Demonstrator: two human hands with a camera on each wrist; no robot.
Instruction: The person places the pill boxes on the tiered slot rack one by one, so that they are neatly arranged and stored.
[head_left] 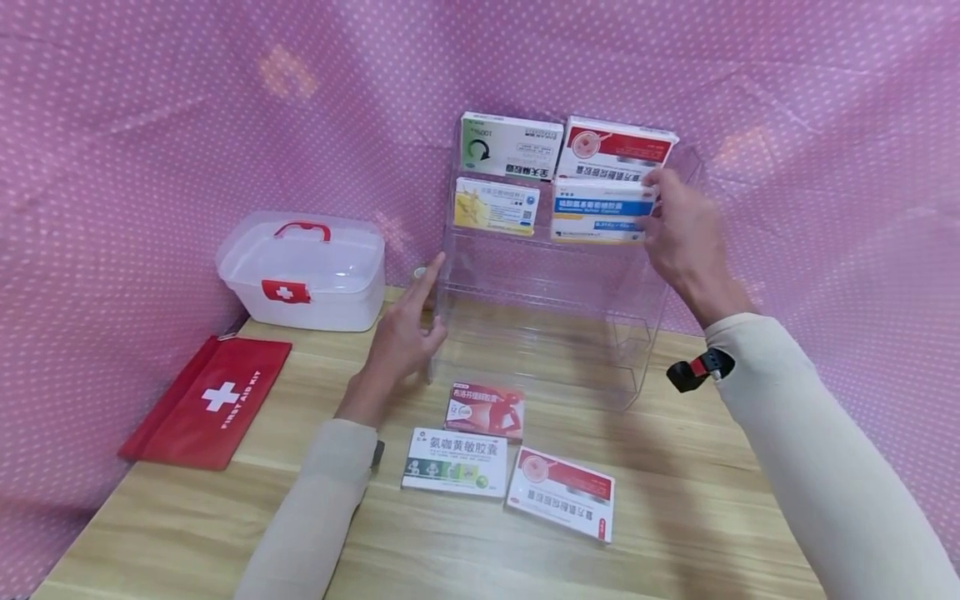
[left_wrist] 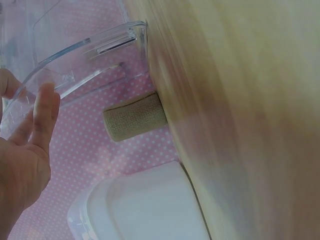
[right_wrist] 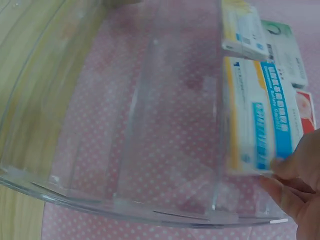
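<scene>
A clear acrylic tiered rack (head_left: pixel 540 283) stands on the table. My right hand (head_left: pixel 684 233) pinches the right end of a white medicine box with a blue band (head_left: pixel 600 208) on the rack's second tier. In the right wrist view, thumb and fingers meet at that box's edge (right_wrist: pixel 260 115). Left of it sits a yellow-and-white box (head_left: pixel 495 206). On the top tier are a green-and-white box (head_left: pixel 512 147) and a red-and-white box (head_left: pixel 617 148). My left hand (head_left: pixel 405 333), fingers extended, is at the rack's left side; whether it touches is unclear.
Flat on the table lie a pink-red box (head_left: pixel 484 410), a green-and-white box (head_left: pixel 454 462) and another red-and-white box (head_left: pixel 561 493). A white first-aid case (head_left: pixel 322 292) and red pouch (head_left: pixel 217 408) lie left. A tan bandage roll (left_wrist: pixel 135 117) stands behind the left hand.
</scene>
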